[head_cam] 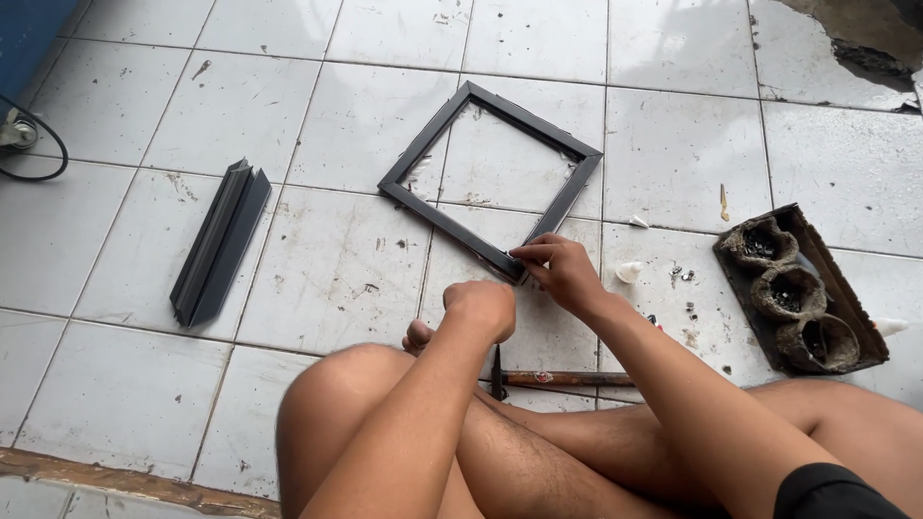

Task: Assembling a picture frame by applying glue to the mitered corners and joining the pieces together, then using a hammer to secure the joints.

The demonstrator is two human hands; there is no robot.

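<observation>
1. The person sits cross-legged on the white tiled floor (125, 106), and the dark square frame (423, 154) lies flat on the tiles just ahead of the knees.
2. All four sides look joined already; by my read the frame is assembled and the work is now at its nearest corner.
3. The right hand (562, 269) pinches that corner, fingertips pressed narrow onto the metal.
4. The left hand (481, 306) hangs in a closed fist just short of the frame; whether anything sits inside it, I cannot tell.
5. A hammer (562, 379) rests on the floor behind the forearms.
6. Spare dark profile strips (219, 242) lie well apart to the left, unused.
7. On the right, a worn brown tray (856, 317) with three round cups holds small dark bits; no label shows.
</observation>
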